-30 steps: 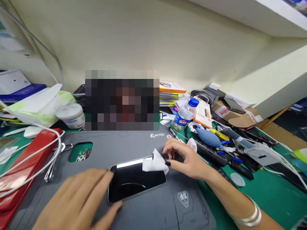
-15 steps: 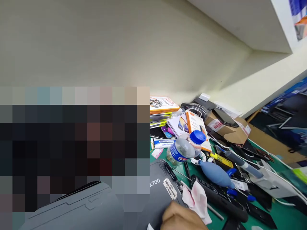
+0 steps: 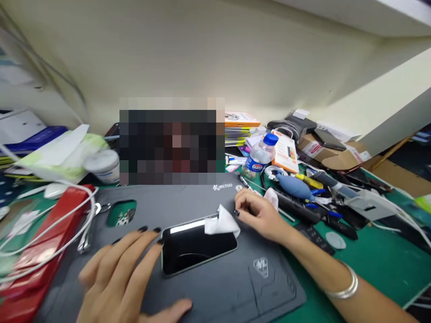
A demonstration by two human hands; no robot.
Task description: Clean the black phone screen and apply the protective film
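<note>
A smartphone [image 3: 197, 253] with a dark screen lies face up on a grey work mat [image 3: 215, 291]. A crumpled white wipe [image 3: 222, 222] covers part of its upper right edge. My left hand [image 3: 124, 273] is at the phone's left end, fingers spread and holding nothing; I cannot tell whether a fingertip touches the phone. Just right of the wipe, my right hand [image 3: 257, 213] rests low over the mat, its fingers curled and thumb close to the index finger. What these fingers hold, if anything, is too small to make out.
At right are a plastic bottle [image 3: 259, 157] with a blue cap, a blue air blower [image 3: 294, 186], a yellow cutter [image 3: 308, 181] and a cardboard box [image 3: 323, 150]. A red case [image 3: 43, 251] with white cables lies left, beside a white tub [image 3: 103, 166]. A pixelated block hides the back middle.
The view has swung left and down, bringing the phone, the wipe and my left hand into sight. My right hand now shows fully, at the mat's upper right.
</note>
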